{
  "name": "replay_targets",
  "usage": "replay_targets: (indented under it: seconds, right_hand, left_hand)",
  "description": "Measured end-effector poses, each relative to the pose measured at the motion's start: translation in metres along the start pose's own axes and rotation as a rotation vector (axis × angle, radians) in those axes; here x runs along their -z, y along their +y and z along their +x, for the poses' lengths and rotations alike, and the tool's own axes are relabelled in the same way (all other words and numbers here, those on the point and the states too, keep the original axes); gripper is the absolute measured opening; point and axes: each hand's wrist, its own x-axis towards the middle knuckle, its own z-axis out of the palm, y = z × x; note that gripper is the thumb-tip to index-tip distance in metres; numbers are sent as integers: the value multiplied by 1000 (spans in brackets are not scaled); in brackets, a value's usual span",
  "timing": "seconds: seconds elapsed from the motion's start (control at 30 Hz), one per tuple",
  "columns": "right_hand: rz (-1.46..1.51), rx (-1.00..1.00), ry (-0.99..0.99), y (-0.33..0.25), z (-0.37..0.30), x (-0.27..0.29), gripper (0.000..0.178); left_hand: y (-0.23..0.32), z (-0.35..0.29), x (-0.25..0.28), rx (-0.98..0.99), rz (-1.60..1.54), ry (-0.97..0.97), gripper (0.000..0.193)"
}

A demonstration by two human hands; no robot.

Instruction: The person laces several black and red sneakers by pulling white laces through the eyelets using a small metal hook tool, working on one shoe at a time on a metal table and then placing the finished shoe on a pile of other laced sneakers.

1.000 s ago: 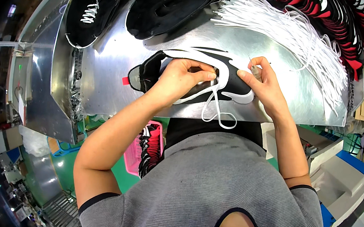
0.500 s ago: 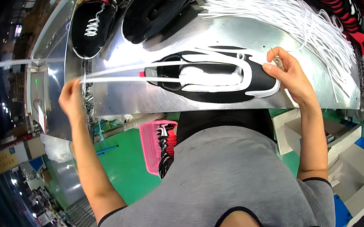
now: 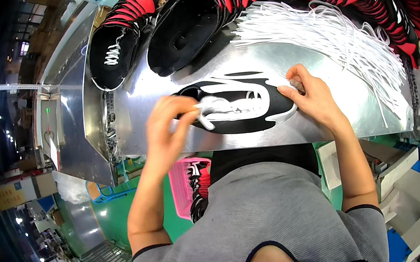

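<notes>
A black and white shoe upper [image 3: 284,98] lies on the metal table in front of me, its toe to the right. White shoelace [image 3: 206,120] is bunched at the left end of its opening, and more white lacing runs inside. My left hand [image 3: 167,131], blurred by motion, pinches the shoelace there. At the toe, my right hand [image 3: 316,98] is closed, its thumb against the upper. Something small and greyish shows between those fingers, but I cannot make out what.
Loose white shoelaces [image 3: 318,34] lie piled at the back. Stacked black and red uppers [image 3: 186,32] stand at the back left, beside a laced upper [image 3: 110,59]. Below the table's near edge is a pink basket [image 3: 178,188] of uppers. Beige bins [image 3: 412,205] stand at right.
My left hand has come from far left to the upper; the two stretched lace strands are now slack and bunched. My right hand remains at the toe. The view has shifted slightly.
</notes>
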Motion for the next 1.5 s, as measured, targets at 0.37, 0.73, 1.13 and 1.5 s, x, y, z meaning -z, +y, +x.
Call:
replay_targets:
  seconds: [0.37, 0.73, 1.13, 1.5]
  right_hand:
    - [-246, 147, 220, -45, 2, -47, 29]
    - [264, -165, 121, -29, 13, -42, 27]
    - [603, -147, 64, -11, 16, -45, 23]
    - [756, 52, -43, -48, -20, -14, 18]
  left_hand:
    - [-18, 7, -63, 345, -388, -75, 6]
    - [-83, 3, 30, 656, -1798, 466, 17]
    - [-65, -24, 74, 365, -910, 290, 12]
    - [50, 57, -55, 40, -262, -130, 7]
